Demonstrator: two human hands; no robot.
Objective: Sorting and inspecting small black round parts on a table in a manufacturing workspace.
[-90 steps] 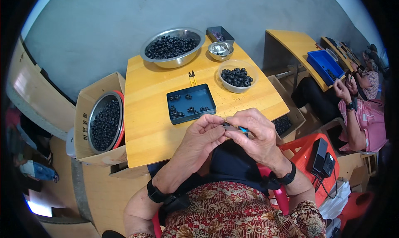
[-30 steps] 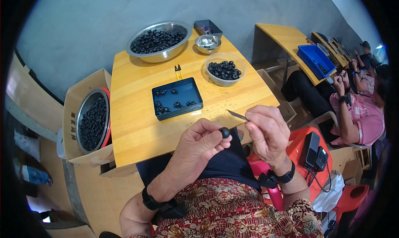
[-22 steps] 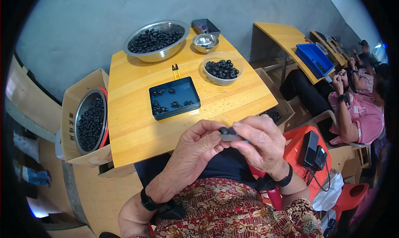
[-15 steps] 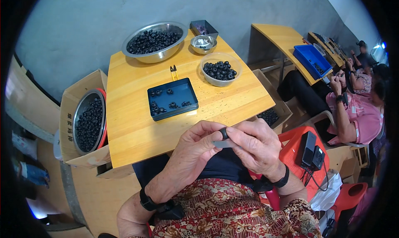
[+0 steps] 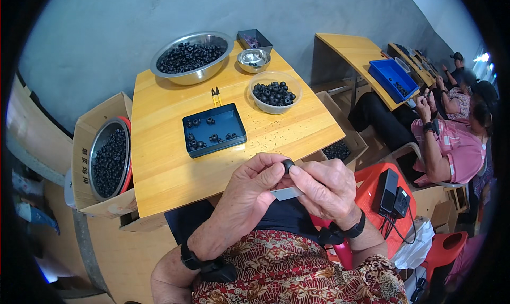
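Pinching a small round black bead (image 5: 287, 165) between thumb and fingers, the left hand (image 5: 248, 184) meets the right hand (image 5: 325, 187) just before the near edge of a yellow wooden table (image 5: 164, 182). The right hand grips a flat grey metal blade (image 5: 287, 193), its thumb tip close against the bead. Beyond them, left of centre, lies a shallow dark-blue rectangular tray (image 5: 226, 120) with loose black beads. Touching or just behind its far edge are yellow-handled snips (image 5: 216, 98), dark tips pointing away. To the right stands a translucent round plastic bowl (image 5: 271, 110) of beads; at the far left, a wide steel bowl (image 5: 197, 77) brims with more. Farther right sits a co-worker in a pink shirt (image 5: 461, 158).
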